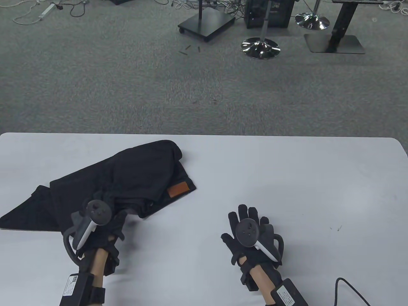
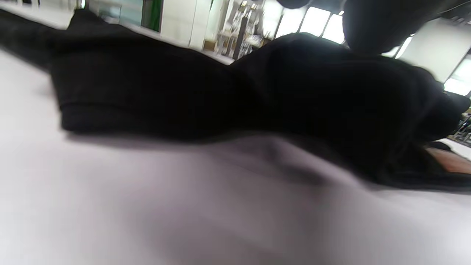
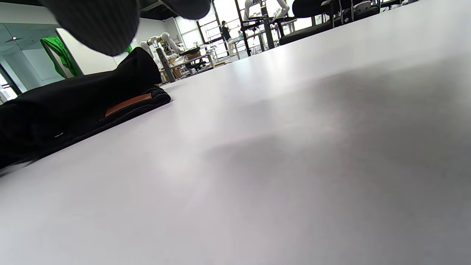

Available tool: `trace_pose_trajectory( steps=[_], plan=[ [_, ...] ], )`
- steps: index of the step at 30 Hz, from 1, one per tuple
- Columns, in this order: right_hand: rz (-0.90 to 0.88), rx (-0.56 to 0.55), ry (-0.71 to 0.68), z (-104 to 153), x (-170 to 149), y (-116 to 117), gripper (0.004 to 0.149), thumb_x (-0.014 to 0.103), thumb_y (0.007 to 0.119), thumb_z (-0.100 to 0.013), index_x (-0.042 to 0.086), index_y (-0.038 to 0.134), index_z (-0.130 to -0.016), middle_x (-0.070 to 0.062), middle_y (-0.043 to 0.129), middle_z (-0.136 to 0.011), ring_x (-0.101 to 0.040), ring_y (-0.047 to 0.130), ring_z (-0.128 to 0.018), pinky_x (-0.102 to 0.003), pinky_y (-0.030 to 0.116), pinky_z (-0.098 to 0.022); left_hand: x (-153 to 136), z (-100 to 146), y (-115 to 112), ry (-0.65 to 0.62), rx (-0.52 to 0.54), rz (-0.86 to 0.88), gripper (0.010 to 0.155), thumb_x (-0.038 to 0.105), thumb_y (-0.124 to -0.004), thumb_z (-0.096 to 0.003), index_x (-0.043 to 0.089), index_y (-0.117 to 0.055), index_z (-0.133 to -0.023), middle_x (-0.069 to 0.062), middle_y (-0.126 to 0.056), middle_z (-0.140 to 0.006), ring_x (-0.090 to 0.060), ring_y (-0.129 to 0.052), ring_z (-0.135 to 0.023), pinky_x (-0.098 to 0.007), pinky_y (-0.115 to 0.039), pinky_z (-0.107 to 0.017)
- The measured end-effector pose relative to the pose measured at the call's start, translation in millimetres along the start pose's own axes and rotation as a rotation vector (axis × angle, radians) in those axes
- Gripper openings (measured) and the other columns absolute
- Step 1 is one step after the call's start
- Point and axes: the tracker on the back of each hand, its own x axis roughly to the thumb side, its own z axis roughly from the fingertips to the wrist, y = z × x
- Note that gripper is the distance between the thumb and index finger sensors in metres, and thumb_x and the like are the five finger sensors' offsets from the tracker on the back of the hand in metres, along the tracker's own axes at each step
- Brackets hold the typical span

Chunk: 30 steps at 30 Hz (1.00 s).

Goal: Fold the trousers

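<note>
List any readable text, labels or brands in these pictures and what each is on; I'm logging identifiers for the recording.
None can be read.
Brown patch on the black trousers: no lettering can be made out.
White sticker on the left wrist unit: print too small.
White sticker on the right wrist unit: print too small.

Left hand (image 1: 105,223): fingers hidden under its tracker (image 1: 95,216) and lost against the black trousers (image 1: 127,178), so can't tell whether they grip the cloth or just lie at its near edge. Left wrist view is badly blurred (motion smear); trousers (image 2: 220,95) there are a dark mass, no seams readable, right end cut off by the frame. Right wrist view: trousers (image 3: 73,106) run off the left edge; only blurred fingertips (image 3: 99,25) show at top. Both forearms cut off by table view's bottom edge.
</note>
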Motion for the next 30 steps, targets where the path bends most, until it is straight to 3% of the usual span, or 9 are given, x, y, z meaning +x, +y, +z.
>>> trace_pose_trajectory(
  steps=[6,11,16,21,30],
  plan=[
    [0.000,0.017,0.007,-1,0,0,0.068,0.059,0.067,-0.050,0.033,0.039,-0.107,0.001,0.018,-0.117,-0.033,0.015,-0.111,-0.066,0.020,-0.075,-37,-17,-12,0.120,-0.146,-0.058,0.089,0.076,-0.067,-0.0489,0.045,-0.019,-0.117,0.018,-0.008,-0.123,-0.022,-0.005,-0.122,-0.062,-0.024,-0.087],
    [0.005,0.032,0.011,-1,0,2,0.068,0.059,0.067,-0.050,0.033,0.039,-0.107,0.001,0.019,-0.117,-0.034,0.016,-0.111,-0.066,0.021,-0.075,-33,-19,-21,0.122,-0.170,-0.143,0.086,0.076,-0.069,-0.0477,0.043,-0.030,-0.118,0.016,-0.028,-0.125,-0.026,-0.029,-0.124,-0.061,-0.030,-0.087],
    [0.027,0.048,0.001,-2,4,5,0.068,0.059,0.067,-0.050,0.033,0.040,-0.107,0.000,0.020,-0.117,-0.035,0.019,-0.111,-0.066,0.022,-0.075,-1,-8,-24,0.044,-0.182,-0.189,0.086,0.074,-0.070,-0.0476,0.036,-0.040,-0.118,0.010,-0.040,-0.124,-0.033,-0.044,-0.120,-0.061,-0.041,-0.086],
    [0.063,0.066,-0.020,-3,11,10,0.068,0.060,0.066,-0.050,0.032,0.040,-0.107,0.000,0.022,-0.117,-0.035,0.021,-0.111,-0.066,0.023,-0.075,41,5,-32,-0.062,-0.273,-0.214,0.085,0.073,-0.070,-0.0484,0.033,-0.043,-0.118,0.004,-0.045,-0.123,-0.036,-0.051,-0.116,-0.060,-0.046,-0.085],
    [0.080,0.090,-0.028,-5,14,15,0.068,0.060,0.066,-0.050,0.032,0.041,-0.107,-0.001,0.023,-0.117,-0.035,0.023,-0.111,-0.066,0.024,-0.075,146,42,-64,-0.267,-0.385,-0.294,0.085,0.072,-0.070,-0.0493,0.029,-0.047,-0.118,-0.005,-0.057,-0.119,-0.036,-0.070,-0.107,-0.059,-0.054,-0.083]
  ],
)
